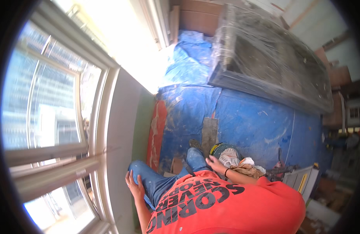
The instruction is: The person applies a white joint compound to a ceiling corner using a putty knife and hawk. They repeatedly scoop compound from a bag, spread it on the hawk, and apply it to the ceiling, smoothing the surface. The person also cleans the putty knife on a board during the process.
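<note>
My left hand [135, 186] lies on the outer side of my bent left knee in blue jeans [147, 175], its fingers spread and nothing in them. On the other side, my right hand [216, 165] is over the near left side of a dark bucket [223, 147] with a yellow band. Its fingers are slightly bent and apart; I see nothing held, though the palm side is hidden. White plastic [229, 157] sits in or on the bucket, with a crumpled brown paper bag [246, 170] beside it. A dark strap-like thing [189, 167] shows between my legs.
Stained blue sheeting [250, 117] covers the floor. A large dark slab wrapped in clear plastic [273, 62] stands ahead to the right. A grey board [209, 134] lies by my foot. Windows [51, 97] and a wall [123, 117] with a red strip [156, 128] along its base run on my left.
</note>
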Tool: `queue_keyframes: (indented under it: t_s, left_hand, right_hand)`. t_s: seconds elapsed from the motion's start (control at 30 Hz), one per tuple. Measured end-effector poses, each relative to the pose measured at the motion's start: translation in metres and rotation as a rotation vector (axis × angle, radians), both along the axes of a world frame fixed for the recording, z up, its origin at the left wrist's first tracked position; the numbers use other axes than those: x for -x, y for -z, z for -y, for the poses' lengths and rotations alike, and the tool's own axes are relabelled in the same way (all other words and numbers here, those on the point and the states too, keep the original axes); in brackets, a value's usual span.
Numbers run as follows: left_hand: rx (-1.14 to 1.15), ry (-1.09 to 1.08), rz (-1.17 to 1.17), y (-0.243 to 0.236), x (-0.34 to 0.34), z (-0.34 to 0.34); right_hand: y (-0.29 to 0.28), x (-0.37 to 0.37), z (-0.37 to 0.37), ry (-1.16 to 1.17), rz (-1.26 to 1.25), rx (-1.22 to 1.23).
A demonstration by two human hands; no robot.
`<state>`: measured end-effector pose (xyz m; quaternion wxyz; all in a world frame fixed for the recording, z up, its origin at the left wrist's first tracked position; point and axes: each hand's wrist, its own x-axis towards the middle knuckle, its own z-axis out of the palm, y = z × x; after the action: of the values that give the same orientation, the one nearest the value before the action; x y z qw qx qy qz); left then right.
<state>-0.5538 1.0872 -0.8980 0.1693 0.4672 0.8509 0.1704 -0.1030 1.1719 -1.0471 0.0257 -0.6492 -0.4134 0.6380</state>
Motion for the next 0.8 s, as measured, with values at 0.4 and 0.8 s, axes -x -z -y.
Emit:
queue_keyframes:
  t_s: [0.4, 0.8]
  left_hand:
    - [0.857, 0.336, 0.562, 0.146, -0.018, -0.293]
    - [0.875, 0.801, 0.421, 0.145, -0.170, -0.747]
  right_hand:
    - [-0.006, 0.008, -0.095, 1.000, -0.267, -0.076]
    - [0.048, 0.137, -0.025, 1.980, 0.009, -0.549]
